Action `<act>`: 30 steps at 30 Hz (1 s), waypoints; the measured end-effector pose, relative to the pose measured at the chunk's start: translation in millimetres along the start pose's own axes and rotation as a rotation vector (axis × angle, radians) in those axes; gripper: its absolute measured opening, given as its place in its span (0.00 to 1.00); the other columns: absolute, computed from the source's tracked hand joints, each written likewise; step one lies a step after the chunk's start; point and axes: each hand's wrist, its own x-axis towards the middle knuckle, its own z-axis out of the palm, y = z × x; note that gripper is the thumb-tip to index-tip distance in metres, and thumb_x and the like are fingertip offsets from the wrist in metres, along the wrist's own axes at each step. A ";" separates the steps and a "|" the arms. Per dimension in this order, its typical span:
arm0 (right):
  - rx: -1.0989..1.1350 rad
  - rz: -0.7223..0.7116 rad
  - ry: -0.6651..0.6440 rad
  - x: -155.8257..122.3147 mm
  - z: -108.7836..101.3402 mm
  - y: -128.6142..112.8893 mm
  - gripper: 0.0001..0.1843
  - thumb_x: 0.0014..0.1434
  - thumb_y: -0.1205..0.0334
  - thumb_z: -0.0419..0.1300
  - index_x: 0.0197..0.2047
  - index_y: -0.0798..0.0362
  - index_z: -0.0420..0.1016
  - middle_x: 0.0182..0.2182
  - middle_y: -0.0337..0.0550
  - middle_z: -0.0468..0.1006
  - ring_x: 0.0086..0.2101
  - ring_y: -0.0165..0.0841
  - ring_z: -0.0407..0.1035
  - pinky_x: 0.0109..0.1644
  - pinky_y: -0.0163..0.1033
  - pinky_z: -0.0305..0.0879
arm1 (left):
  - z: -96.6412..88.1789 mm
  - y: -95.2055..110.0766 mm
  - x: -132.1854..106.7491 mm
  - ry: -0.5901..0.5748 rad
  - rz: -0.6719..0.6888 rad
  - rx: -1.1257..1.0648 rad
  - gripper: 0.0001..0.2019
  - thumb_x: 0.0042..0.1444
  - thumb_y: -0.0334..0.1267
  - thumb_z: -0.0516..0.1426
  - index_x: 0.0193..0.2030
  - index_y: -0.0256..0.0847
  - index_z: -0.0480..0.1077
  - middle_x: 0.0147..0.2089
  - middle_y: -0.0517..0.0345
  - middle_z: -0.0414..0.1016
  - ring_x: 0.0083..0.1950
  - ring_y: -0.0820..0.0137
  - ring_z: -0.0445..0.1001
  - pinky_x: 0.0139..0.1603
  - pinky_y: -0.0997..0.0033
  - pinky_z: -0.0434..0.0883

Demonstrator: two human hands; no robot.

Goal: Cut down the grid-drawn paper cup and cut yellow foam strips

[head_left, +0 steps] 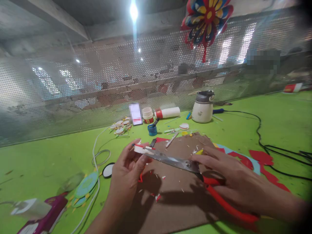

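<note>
Your left fingers [140,164]: pinching a small white piece [140,149] with a red edge, thumb beneath its near side.
Your right fingers [204,159]: wrapped around the handles of your scissors, the index finger stretched along toward the pivot.
Tabletop [46,156]: bright green, stretching out on both sides of you and back to a perforated screen [117,78].
Brown board [173,216]: flat on the tabletop in front of you, below both your hands.
Scissors [174,161]: red-handled, held above the board, blade tips pointing left and meeting the white piece; you cannot tell from here how far the blades are parted.
White jug [202,112]: upright beyond the board, with a dark top.
Round cutouts [86,185]: blue-green with yellow points, to your left, next to a white cable [96,143].
Cup stack [168,112]: red and white, lying on its side left of the jug.
Blue pot [152,130]: beyond your left hand, a dark tool leaning out of it.
Paper scraps [158,197]: red and white bits scattered on the board.
</note>
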 end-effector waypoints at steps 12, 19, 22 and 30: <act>-0.068 -0.023 -0.001 -3.6 6.5 8.1 0.30 0.56 0.67 0.56 0.62 0.43 0.71 0.50 0.56 0.77 0.45 0.51 0.76 0.40 0.53 0.77 | 3.0 1.5 -4.6 -0.003 -0.010 0.061 0.21 0.53 0.41 0.67 0.54 0.44 0.72 0.52 0.50 0.81 0.44 0.63 0.80 0.46 0.64 0.78; -0.029 -0.008 -0.004 -7.6 5.8 12.8 0.28 0.58 0.65 0.55 0.62 0.42 0.71 0.52 0.56 0.76 0.44 0.50 0.77 0.40 0.54 0.78 | 4.1 3.8 -5.4 0.016 0.049 0.104 0.20 0.55 0.42 0.66 0.54 0.44 0.73 0.50 0.51 0.82 0.42 0.65 0.80 0.44 0.67 0.77; -0.028 -0.007 0.006 -8.0 6.6 11.4 0.30 0.55 0.68 0.56 0.61 0.42 0.72 0.50 0.54 0.78 0.44 0.49 0.77 0.41 0.53 0.79 | 1.5 3.5 -4.4 -0.002 0.045 0.109 0.22 0.54 0.42 0.66 0.56 0.44 0.72 0.51 0.51 0.81 0.42 0.65 0.80 0.44 0.66 0.77; -0.044 0.109 0.167 -8.7 14.7 25.4 0.26 0.60 0.62 0.59 0.62 0.46 0.70 0.53 0.54 0.77 0.53 0.52 0.73 0.48 0.55 0.76 | -3.2 -1.0 4.1 -0.036 -0.162 -0.160 0.20 0.50 0.41 0.69 0.49 0.44 0.71 0.53 0.50 0.80 0.43 0.63 0.81 0.41 0.65 0.78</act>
